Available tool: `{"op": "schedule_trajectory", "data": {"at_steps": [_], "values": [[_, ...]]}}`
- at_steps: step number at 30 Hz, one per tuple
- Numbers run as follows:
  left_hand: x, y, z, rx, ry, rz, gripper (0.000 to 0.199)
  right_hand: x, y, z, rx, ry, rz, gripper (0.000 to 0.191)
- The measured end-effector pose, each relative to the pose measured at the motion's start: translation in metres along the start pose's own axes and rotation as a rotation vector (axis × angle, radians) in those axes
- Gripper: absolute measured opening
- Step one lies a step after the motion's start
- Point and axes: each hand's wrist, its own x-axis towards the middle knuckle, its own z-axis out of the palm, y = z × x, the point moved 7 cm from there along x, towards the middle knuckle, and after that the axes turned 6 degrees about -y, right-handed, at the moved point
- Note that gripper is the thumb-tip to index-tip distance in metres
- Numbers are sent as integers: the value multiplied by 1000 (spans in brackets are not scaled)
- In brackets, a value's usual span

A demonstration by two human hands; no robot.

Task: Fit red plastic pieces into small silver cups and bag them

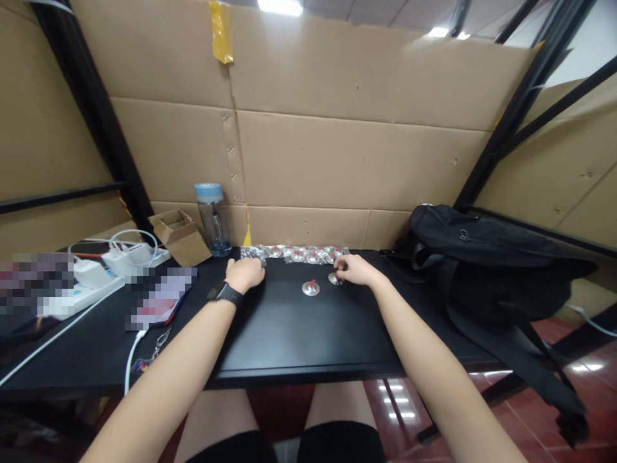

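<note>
Head view: in front of the wrapped row (311,255), toward its right end, the right hand (355,270) curls its fingers onto a silvery disc (332,278), pinching or merely touching, I cannot tell; a red-tipped disc (311,289) lies before the row's middle; the left hand (245,274) sits at its left end, grip hidden

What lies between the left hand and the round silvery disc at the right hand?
The head view shows another round silvery disc with a red tip on the black tabletop.
</note>
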Motion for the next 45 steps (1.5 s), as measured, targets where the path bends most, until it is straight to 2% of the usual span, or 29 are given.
{"op": "schedule_trajectory", "data": {"at_steps": [2, 5, 8, 10, 13, 20, 22, 24, 27, 28, 30, 32, 34, 39, 45], "values": [[-10, 20, -9, -11, 78, 44, 38, 0, -2, 3, -4, -31, -19, 24], [-23, 53, -15, -35, 187, 165, 36, 0, -5, 6, 1, -71, -41, 17], [-38, 96, -12, -104, 241, 515, 35, 0, -5, 6, -21, -67, -42, 14], [-49, 118, -7, -132, 251, 713, 37, 0, -3, 5, -43, -56, -19, 13], [-55, 132, -1, -101, 255, 778, 32, -2, 0, 3, -58, -57, 37, 11], [-47, 130, 0, -82, 215, 736, 25, -9, -5, -4, -177, -34, 105, 9], [-44, 127, 1, -76, 201, 714, 22, -9, -10, -1, -188, -37, 72, 10], [-42, 123, 1, -91, 200, 693, 19, -8, -20, 6, -152, -72, -23, 12], [-43, 117, -6, -147, 279, 644, 15, -5, -42, 15, -2, -101, -225, 11], [-43, 113, -10, -176, 321, 610, 15, -4, -49, 13, 62, -55, -282, 10], [-42, 103, -19, -253, 402, 523, 16, -3, -57, 3, 192, 120, -345, 9], [-37, 91, -26, -355, 449, 439, 17, -4, -58, -8, 311, 296, -349, 12], [-31, 81, -28, -478, 460, 386, 17, -4, -59, -10, 410, 376, -348, 15], [-19, 74, -25, -711, 406, 394, 16, -6, -75, 4, 614, 385, -371, 22], [-24, 84, -23, -722, 390, 441, 14, -3, -95, 30, 898, 268, -334, 33]]}}
